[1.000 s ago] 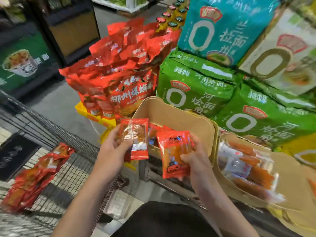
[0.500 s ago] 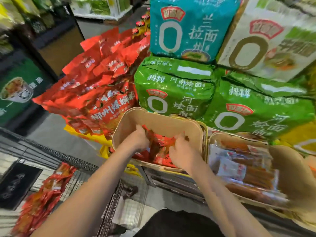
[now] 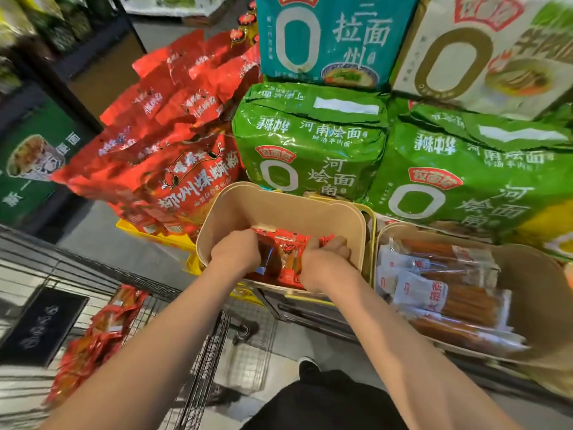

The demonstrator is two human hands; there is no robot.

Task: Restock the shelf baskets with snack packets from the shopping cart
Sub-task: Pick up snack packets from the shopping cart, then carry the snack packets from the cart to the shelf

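A tan shelf basket (image 3: 279, 209) stands in front of me with red snack packets (image 3: 286, 254) inside. Both hands are down in it. My left hand (image 3: 235, 252) curls over the packets on the left, and my right hand (image 3: 325, 256) grips them on the right, its fingers wrapped around their edge. More red snack packets (image 3: 93, 339) lie in the wire shopping cart (image 3: 198, 377) at the lower left.
A second tan basket (image 3: 533, 293) at the right holds long orange sticks in clear-and-white wrappers. Behind the baskets stand large green noodle bags (image 3: 310, 141), red bags (image 3: 173, 156) and a teal bag (image 3: 335, 35). A dark shelf unit is at the far left.
One second ago each hand held one packet up above the basket. Both hands then went down into the basket with the packets and now stay there among them.
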